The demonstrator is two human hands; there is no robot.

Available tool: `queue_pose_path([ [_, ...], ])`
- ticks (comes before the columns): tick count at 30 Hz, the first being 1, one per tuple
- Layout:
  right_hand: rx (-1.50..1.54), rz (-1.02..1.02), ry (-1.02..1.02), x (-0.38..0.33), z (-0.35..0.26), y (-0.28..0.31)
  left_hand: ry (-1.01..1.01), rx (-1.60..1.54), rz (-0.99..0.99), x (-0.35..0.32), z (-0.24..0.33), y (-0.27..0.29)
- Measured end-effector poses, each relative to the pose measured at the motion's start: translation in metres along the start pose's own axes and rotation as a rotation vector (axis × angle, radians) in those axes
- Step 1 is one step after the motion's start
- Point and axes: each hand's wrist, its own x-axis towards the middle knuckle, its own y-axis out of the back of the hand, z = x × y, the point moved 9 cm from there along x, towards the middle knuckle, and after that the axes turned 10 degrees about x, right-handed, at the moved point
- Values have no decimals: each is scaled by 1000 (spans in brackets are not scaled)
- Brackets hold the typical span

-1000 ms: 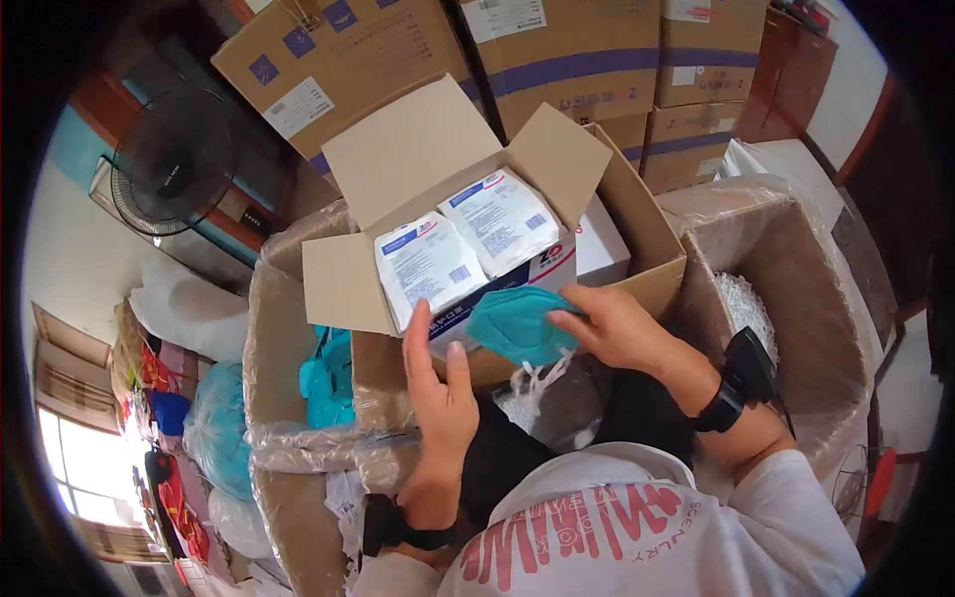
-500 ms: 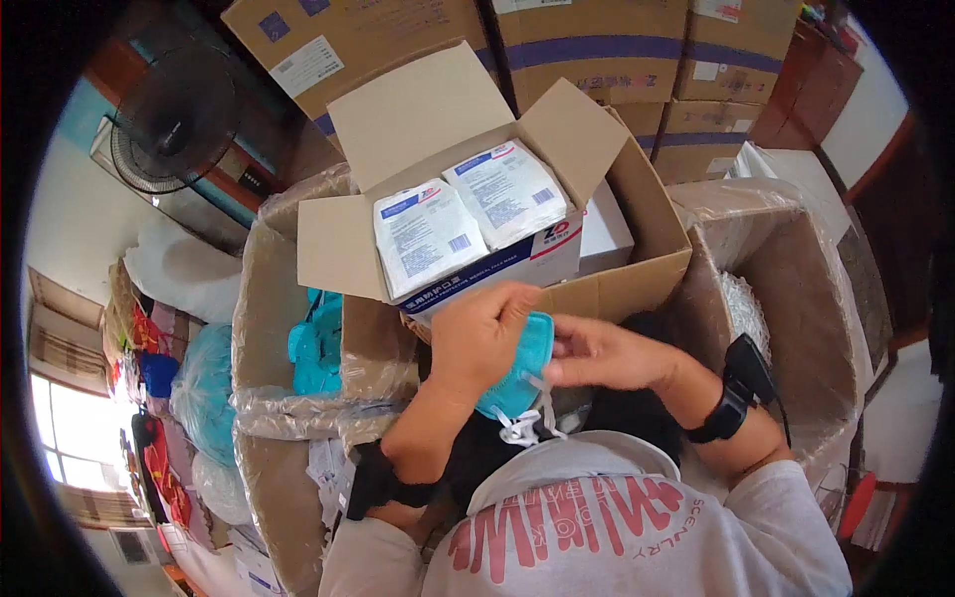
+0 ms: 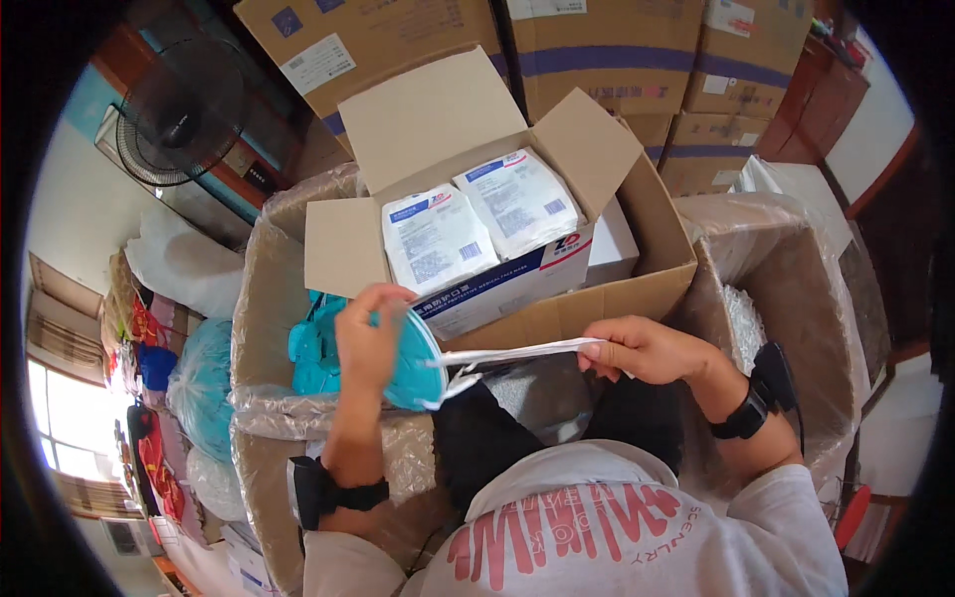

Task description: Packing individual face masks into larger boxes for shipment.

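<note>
A teal cup-shaped face mask [image 3: 416, 370] is held by my left hand [image 3: 370, 338], whose fingers are closed on its left side. White ear straps [image 3: 517, 352] stretch from the mask's right edge across to my right hand [image 3: 642, 350], which pinches their far end. Just beyond my hands stands an open white-and-blue carton [image 3: 517, 305], with two white packets [image 3: 522, 202] showing at its top. Left of my left hand, more teal masks [image 3: 316, 358] lie in a plastic-lined box.
The white carton rests in a larger brown box [image 3: 652, 269]. Plastic-lined cardboard bins stand at my left [image 3: 261, 298] and right [image 3: 796, 269]. Stacked brown cartons [image 3: 607, 85] rise at the back. A black fan [image 3: 179, 124] and a bag of teal items [image 3: 202, 378] are at far left.
My left hand has moved left with the mask, and my right hand has moved right. The straps, bunched below the mask before, are now drawn out straight between my hands.
</note>
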Motion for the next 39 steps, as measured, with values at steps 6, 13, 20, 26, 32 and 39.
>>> queue_pose_path([
  [6,-82,70,69,18,-6,6,-219,431,-857,-81,21,-100],
  [13,-120,96,184,36,26,-19,-190,-293,-746,-93,58,-101],
  [20,-485,84,192,35,-3,-43,-354,289,-465,-69,36,-91],
  [26,-443,-246,93,10,5,-76,-634,350,-805,-99,54,-91],
  [32,-566,-252,3,-20,17,-66,-658,449,-816,-114,13,-83],
  [39,-492,-295,-160,-51,33,-54,-590,382,-767,-129,-16,-68],
])
